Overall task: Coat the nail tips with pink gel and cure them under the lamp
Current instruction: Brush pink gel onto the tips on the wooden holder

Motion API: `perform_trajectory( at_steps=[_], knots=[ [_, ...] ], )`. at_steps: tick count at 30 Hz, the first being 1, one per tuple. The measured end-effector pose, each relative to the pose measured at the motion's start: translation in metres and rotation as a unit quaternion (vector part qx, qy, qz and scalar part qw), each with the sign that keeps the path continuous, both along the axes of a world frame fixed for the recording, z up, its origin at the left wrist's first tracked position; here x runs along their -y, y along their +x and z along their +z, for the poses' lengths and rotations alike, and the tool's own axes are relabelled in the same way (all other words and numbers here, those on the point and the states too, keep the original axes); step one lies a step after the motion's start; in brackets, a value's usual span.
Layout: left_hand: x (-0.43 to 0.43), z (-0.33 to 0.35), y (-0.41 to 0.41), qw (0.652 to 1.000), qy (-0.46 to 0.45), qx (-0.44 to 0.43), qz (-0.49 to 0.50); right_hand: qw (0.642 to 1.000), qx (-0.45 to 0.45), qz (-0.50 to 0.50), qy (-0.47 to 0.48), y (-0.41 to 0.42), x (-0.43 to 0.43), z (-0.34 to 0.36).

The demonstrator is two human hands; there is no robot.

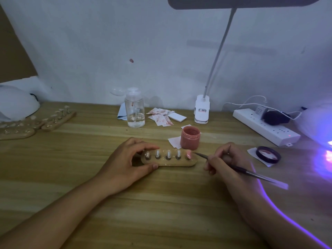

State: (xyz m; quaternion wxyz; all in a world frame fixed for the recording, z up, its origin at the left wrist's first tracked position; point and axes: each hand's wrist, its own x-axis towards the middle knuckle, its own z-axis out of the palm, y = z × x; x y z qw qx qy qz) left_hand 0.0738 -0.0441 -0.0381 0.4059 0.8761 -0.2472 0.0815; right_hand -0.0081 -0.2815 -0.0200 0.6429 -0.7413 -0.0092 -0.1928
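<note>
Closely before us, our left hand [129, 159] pinched the left end of a wooden nail-tip holder [172, 163] between thumb and forefinger, steadying it on the desk [161, 203]. Five nail tips stood on it in a row; the rightmost tip [188, 155] was coated pink and the other four looked bare. Our right hand [221, 159] pinched a thin brush [239, 168], its tip just beside the pink one. An open jar of pink gel [190, 137] stood just behind the holder, with its lid [268, 154] on a paper to the right. Farther back were a clear pump bottle [134, 109], stained wipes [159, 115], a clip-on desk lamp [202, 109] and a power strip [265, 126]. More holders [36, 123] lay far left. Purple light glowed from the curing lamp [318, 123] at the right edge. We could not read the clip's label.
</note>
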Motion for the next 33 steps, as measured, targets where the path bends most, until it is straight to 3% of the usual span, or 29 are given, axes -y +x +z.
perform_trajectory(
  at_steps=[16,29,33],
  knots=[
    [-0.0013,-0.0034,0.0021,1.0,0.001,0.003,0.0,0.999,-0.01,0.011,0.031,0.0007,0.0017,-0.0009],
    [-0.0002,-0.0033,0.0015,1.0,0.002,0.014,0.005,0.999,-0.017,0.029,-0.034,-0.0033,-0.0011,-0.0002],
    [0.0003,-0.0039,0.0007,1.0,0.008,0.03,0.006,1.0,-0.01,0.009,-0.005,-0.0027,0.0008,-0.0015]
  ],
)
